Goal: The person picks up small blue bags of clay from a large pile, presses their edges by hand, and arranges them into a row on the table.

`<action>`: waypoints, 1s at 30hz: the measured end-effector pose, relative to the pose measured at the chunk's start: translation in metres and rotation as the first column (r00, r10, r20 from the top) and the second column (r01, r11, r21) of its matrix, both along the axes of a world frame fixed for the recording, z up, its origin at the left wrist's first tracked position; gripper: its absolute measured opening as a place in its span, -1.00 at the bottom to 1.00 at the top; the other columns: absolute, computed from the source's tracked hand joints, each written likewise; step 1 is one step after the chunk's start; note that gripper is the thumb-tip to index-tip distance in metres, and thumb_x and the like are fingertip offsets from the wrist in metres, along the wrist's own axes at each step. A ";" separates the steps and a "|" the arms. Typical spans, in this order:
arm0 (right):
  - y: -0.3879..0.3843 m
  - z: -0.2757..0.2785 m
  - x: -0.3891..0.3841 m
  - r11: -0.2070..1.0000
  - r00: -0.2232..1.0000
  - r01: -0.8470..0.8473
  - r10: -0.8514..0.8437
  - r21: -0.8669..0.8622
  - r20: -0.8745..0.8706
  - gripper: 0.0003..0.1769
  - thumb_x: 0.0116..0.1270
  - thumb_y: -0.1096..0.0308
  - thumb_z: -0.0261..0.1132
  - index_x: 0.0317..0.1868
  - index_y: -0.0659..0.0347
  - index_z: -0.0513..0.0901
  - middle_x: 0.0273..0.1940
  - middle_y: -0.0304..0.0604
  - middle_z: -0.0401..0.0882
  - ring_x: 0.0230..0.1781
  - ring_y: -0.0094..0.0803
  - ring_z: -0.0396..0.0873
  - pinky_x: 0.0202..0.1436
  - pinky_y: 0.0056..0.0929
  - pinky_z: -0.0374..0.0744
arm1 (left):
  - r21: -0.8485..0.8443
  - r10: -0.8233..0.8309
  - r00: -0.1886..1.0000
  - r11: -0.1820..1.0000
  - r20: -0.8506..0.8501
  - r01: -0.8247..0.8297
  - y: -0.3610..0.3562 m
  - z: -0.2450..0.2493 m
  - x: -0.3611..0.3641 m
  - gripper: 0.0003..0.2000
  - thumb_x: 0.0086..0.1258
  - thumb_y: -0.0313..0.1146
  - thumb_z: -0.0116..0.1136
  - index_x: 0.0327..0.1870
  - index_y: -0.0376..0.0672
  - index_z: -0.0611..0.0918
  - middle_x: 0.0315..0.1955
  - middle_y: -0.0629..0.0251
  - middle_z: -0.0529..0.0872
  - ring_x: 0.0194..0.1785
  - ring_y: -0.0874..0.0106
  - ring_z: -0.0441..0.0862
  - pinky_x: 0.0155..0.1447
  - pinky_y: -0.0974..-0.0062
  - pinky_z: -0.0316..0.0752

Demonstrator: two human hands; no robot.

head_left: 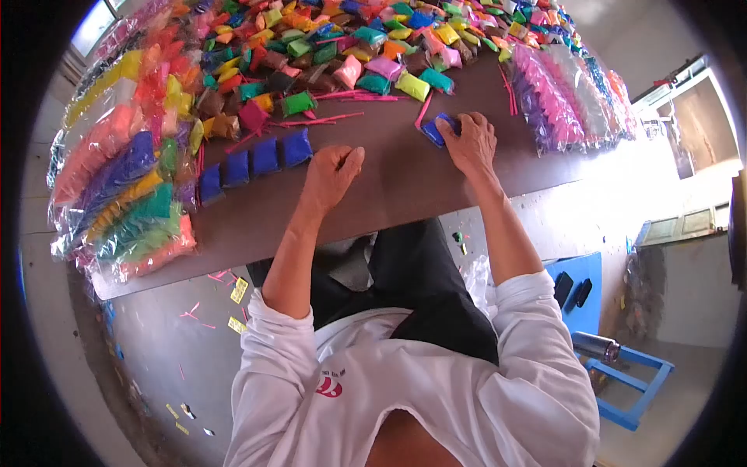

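My right hand has its fingers on a small blue packet lying on the brown table, gripping its right side. A thin pink strip lies against that packet's upper left corner. My left hand is curled closed just above the table, thumb over the bent fingers; whatever may be inside is hidden. Left of it, several blue packets stand in a row, the closest one near my left knuckles and another blue packet at the row's far end.
A large heap of colourful small packets covers the table's back. Bulging clear bags of packets lie at the left and right. Loose pink strips lie before the heap. A metal flask is beside a blue stool at right.
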State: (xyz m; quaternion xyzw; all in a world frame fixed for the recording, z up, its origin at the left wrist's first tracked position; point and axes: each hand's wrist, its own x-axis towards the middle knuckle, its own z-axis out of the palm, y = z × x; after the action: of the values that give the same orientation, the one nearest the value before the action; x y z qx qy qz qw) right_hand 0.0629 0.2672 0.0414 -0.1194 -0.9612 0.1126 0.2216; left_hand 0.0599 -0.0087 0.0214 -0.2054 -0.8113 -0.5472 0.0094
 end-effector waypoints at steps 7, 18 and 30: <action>-0.028 0.001 0.003 0.723 0.849 -0.519 0.499 -0.455 -0.175 -0.69 0.28 0.23 0.37 -0.13 0.29 0.58 -0.24 0.09 0.62 -0.17 -0.07 0.65 -0.07 -0.19 0.58 | 0.109 0.031 0.998 0.993 0.050 -0.036 0.005 0.018 0.011 -0.57 0.47 -0.12 0.11 -0.53 -0.31 0.51 -0.63 0.12 0.46 -0.47 0.32 0.43 -0.31 0.33 0.32; -0.099 0.009 -0.012 0.097 0.791 -0.392 0.542 -0.915 -0.282 -0.70 0.27 0.31 0.45 -0.07 0.26 0.63 -0.21 -0.29 0.60 -0.21 -0.58 0.53 -0.16 -0.52 0.54 | -0.117 0.020 0.996 0.993 -0.085 -0.029 0.003 0.011 0.006 -0.64 0.32 -0.06 0.21 -0.33 -0.26 0.66 -0.48 -0.06 0.60 -0.31 0.01 0.55 -0.19 0.16 0.37; -0.097 0.006 0.003 -0.133 0.760 -0.168 0.614 -0.977 -0.215 -0.68 0.37 0.32 0.36 0.05 0.31 0.61 -0.17 -0.30 0.61 -0.18 -0.60 0.55 -0.13 -0.55 0.55 | -0.003 -0.068 0.988 0.998 -0.140 0.069 0.004 0.009 0.002 -0.67 0.37 -0.10 0.16 -0.29 -0.24 0.70 -0.38 -0.09 0.70 -0.17 -0.08 0.63 -0.05 0.08 0.45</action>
State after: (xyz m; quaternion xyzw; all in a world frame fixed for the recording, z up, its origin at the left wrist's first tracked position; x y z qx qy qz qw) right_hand 0.0661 0.1707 0.0471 0.0477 -0.6083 0.7814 -0.1308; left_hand 0.0622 -0.0052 0.0302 -0.2710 -0.8006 -0.5322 0.0477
